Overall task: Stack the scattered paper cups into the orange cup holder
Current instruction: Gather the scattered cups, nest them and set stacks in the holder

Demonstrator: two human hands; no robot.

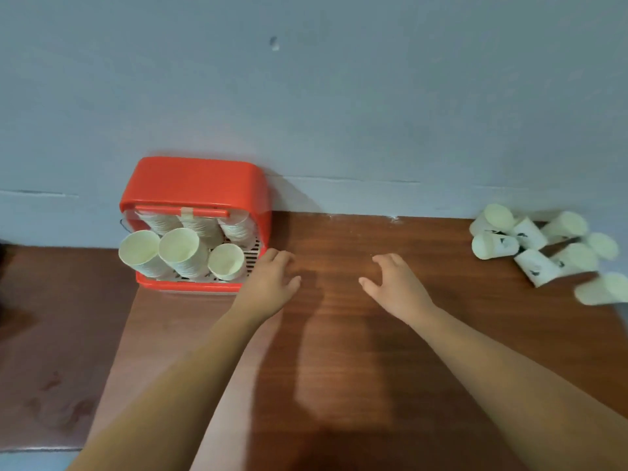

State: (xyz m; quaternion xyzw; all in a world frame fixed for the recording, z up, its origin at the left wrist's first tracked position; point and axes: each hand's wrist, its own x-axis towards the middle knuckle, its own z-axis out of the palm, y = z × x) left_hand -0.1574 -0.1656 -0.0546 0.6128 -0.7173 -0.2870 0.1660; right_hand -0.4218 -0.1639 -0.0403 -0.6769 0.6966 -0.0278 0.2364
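While both hands are hovering low over the middle of the table, neither is carrying anything: the left hand is lying just beside the right wall of the orange cup holder, its grip released and fingers loosely curled, and the right hand is resting well apart from it toward the centre, grip likewise released, fingers spread. The holder is sitting at the table's far left, backed against the grey wall, and is already holding several nested stacks leaning forward, mouths toward the camera. The scattered paper cups are lying on their sides in a loose heap at the table's far right corner, some touching, with one blurred cup sitting right at the right edge. Judging from this, a fresh pick-up is pending, and the heap is the right hand's to reach. Risks: the edge cup is looking liable to roll off if the heap is nudged; a squeeze on thin paper walls could be crushing a rim so it will not nest; and pushing a cup onto the leaning stacks could be tipping them forward out of the holder.
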